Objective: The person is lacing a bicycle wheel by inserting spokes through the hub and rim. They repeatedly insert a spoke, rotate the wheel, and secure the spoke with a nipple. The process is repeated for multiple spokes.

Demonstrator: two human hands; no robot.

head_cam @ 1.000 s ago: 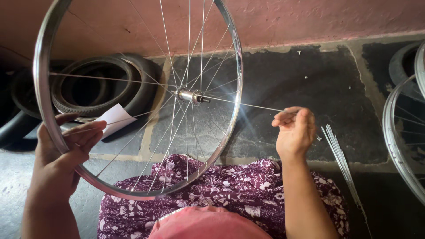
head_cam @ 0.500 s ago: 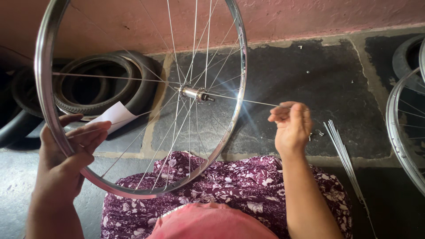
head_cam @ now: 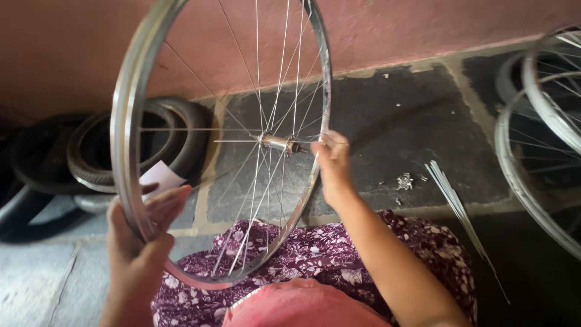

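A silver bicycle wheel rim (head_cam: 130,121) with thin spokes stands upright over my lap. My left hand (head_cam: 142,242) grips the rim's lower left edge. My right hand (head_cam: 331,165) is at the right side of the rim, fingers pinched on a spoke beside the metal hub (head_cam: 277,143). The spoke runs from my fingers toward the hub. My lap is covered by purple flowered cloth (head_cam: 321,254).
A bundle of loose spokes (head_cam: 457,209) lies on the stone floor at right, with small metal nipples (head_cam: 404,181) beside it. More rims (head_cam: 532,139) lean at far right. Black tyres (head_cam: 97,157) and a white paper (head_cam: 160,177) lie at left, below a pink wall.
My right hand has moved left, from well outside the rim up against its right edge near the hub. The wheel looks closer and larger in view.
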